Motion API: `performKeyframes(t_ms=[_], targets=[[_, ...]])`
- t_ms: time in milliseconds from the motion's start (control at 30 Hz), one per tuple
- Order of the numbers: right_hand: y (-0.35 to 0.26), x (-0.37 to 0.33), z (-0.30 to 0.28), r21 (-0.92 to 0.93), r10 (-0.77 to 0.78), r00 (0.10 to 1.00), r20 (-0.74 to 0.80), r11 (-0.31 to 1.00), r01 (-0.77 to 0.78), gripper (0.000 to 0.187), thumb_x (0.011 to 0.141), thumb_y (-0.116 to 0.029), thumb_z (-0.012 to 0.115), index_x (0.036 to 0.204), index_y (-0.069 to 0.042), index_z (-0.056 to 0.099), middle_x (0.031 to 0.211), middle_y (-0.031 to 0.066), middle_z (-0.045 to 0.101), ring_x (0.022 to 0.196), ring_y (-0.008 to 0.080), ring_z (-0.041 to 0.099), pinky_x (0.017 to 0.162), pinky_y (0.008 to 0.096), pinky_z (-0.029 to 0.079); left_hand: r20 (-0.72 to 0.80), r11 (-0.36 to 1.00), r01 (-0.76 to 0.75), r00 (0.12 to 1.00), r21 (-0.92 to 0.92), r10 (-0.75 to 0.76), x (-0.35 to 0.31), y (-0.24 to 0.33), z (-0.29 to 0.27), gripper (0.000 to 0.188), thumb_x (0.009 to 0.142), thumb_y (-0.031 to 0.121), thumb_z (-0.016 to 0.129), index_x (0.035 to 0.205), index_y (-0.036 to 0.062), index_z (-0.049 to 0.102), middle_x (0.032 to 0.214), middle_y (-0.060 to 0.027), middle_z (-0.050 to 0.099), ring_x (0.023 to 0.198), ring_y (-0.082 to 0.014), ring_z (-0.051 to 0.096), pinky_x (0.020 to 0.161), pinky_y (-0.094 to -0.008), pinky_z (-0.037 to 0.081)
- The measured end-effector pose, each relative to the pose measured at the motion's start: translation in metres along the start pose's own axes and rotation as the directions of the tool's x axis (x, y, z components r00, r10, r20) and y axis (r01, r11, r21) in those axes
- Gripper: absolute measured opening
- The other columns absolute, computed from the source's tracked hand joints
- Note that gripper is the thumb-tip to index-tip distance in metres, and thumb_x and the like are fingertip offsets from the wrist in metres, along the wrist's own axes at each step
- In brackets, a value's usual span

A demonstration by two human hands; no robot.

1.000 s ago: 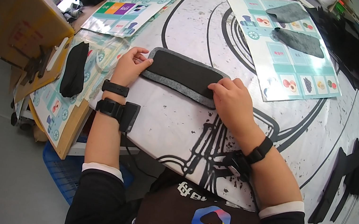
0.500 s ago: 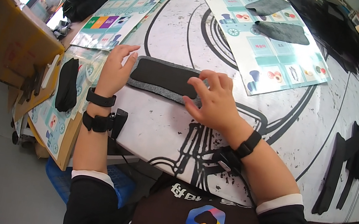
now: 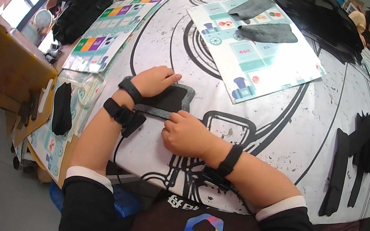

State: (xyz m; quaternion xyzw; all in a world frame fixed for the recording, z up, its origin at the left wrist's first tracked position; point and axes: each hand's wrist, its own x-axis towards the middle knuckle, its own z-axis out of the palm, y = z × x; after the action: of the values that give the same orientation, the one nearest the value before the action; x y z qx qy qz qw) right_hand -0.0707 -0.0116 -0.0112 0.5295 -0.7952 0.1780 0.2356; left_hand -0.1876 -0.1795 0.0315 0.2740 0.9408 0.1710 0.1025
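A black panel [image 3: 166, 96] lies on a slightly larger grey fabric piece [image 3: 186, 100], whose edge shows around it on the white tablecloth. My left hand [image 3: 154, 81] rests across the panel's left part, its fingers stretched out to the right and thumb alongside. At the near right edge of the grey piece, my right hand [image 3: 187, 133] is closed, with the fingertips pinching the fabric border. The left hand covers much of the panel's far left side. Both wrists wear black straps.
Two grey fabric pieces [image 3: 269, 33] lie on a printed sheet [image 3: 297, 71] at the far right. Black strips [image 3: 337, 172] hang together at right; a black heap [image 3: 325, 21] sits behind. A folded black piece [image 3: 63, 109] and cardboard box [image 3: 10, 65] are left. Two other people work farther off.
My left hand has moved right, over the panel. The right hand has gone from spread fingers to a closed pinch on the grey border, a little nearer me.
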Motion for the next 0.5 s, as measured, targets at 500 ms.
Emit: performKeyframes(t_ms=[500], targets=[[-0.0016,-0.0007,0.0091,-0.057,0.026,0.987,-0.161,0.998,-0.036,0.011,0.066,-0.020,0.058,0.062,-0.010,0.058,0.068,0.0013,0.051,0.070,0.0190,0.050,0.065,0.0306,0.037,-0.210,0.998,-0.059,0.976,-0.013,0.055,-0.0012,0.0054,0.0065,0.028,0.092,0.027,0.052,0.093,0.0007,0.061,0.092,-0.0188,0.060,0.084,-0.0337,0.059,0.076,-0.0386,0.047]])
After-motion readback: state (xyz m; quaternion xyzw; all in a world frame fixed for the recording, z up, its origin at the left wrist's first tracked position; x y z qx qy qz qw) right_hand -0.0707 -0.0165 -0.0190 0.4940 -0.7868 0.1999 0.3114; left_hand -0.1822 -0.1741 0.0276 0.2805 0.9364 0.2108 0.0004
